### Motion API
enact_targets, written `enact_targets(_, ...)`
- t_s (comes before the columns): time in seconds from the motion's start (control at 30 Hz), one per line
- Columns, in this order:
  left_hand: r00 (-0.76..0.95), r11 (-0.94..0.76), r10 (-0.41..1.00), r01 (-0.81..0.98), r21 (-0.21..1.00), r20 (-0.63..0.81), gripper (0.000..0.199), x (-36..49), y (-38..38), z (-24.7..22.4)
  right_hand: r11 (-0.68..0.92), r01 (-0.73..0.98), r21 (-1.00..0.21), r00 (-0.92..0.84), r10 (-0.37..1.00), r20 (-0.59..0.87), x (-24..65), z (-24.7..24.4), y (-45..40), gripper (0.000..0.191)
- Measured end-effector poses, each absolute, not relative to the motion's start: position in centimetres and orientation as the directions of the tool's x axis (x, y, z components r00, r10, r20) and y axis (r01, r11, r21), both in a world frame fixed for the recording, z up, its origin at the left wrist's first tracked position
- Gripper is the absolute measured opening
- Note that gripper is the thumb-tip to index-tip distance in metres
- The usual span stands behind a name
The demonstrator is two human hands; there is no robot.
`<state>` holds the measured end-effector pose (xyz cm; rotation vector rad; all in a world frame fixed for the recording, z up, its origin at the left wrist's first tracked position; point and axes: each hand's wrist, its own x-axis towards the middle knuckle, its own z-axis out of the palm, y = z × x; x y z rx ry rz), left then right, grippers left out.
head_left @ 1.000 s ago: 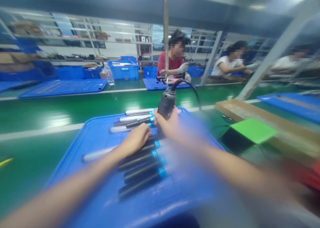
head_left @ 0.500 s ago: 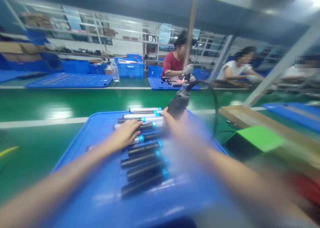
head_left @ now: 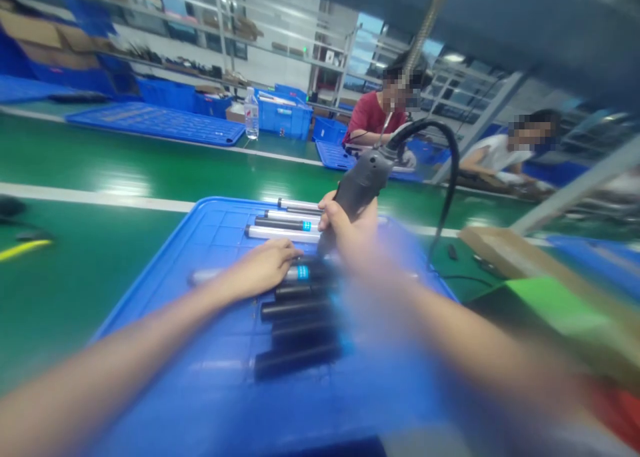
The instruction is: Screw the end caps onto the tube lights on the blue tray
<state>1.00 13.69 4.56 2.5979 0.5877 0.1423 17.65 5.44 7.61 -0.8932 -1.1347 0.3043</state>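
A dark grey electric screwdriver [head_left: 365, 177] is gripped in my right hand [head_left: 353, 233], tilted, its lower end down among the tubes. My left hand [head_left: 267, 267] lies over the row with its fingers bent together on a black tube [head_left: 305, 260], partly hidden by the hand. Just nearer lies a silver tube with a blue label [head_left: 303, 272]. Several black tubes [head_left: 297, 310] lie side by side closer to me, blurred. Silver tubes [head_left: 285, 233] with black ends lie farther off. All rest on a blue plastic tray [head_left: 235, 377].
A black cable [head_left: 454, 167] loops from the screwdriver, which hangs on a coiled spring [head_left: 420, 33]. To the right are a green-topped box [head_left: 555, 307] and a long cardboard piece [head_left: 493, 247]. Across the green bench [head_left: 125, 170], people sit working near a water bottle [head_left: 251, 115].
The view has tilted and shifted. My left hand has moved nearer along the tubes, from a silver one to a black one. The screwdriver stays in my right hand, its tip now lower among the tubes.
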Motion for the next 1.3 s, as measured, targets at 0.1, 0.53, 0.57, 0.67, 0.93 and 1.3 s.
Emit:
enact_targets(0.1,0.897,-0.788,0.441,0.387,0.478,0.0,0.049,1.1,13.6,4.6,0.639,0.206,-0.741,0.378,0.647,0.662,16.9,7.4,6.5,0.034)
enact_targets(0.53,0.905,-0.835,0.415,0.336,0.436,0.097,0.041,1.2,13.5,4.2,0.614,0.245,-0.75,0.37,0.656,0.658,16.3,7.4,6.8,0.036)
enact_targets(0.57,0.906,-0.835,0.41,0.327,0.442,0.103,0.04,1.2,13.6,4.1,0.609,0.255,-0.751,0.368,0.658,0.657,16.3,7.4,6.8,0.037)
enact_targets(0.67,0.907,-0.83,0.407,0.319,0.457,0.107,0.037,1.2,13.7,4.0,0.601,0.258,-0.756,0.353,0.67,0.653,16.3,7.5,6.9,0.037)
enact_targets(0.93,0.912,-0.847,0.396,0.319,0.426,0.106,0.036,1.1,14.0,3.6,0.6,0.206,-0.773,0.36,0.688,0.63,15.8,7.0,7.4,0.044)
enact_targets(1.3,0.893,-0.794,0.434,0.313,0.522,0.124,0.027,1.0,14.4,3.2,0.586,0.208,-0.783,0.371,0.693,0.618,15.8,7.6,7.5,0.044)
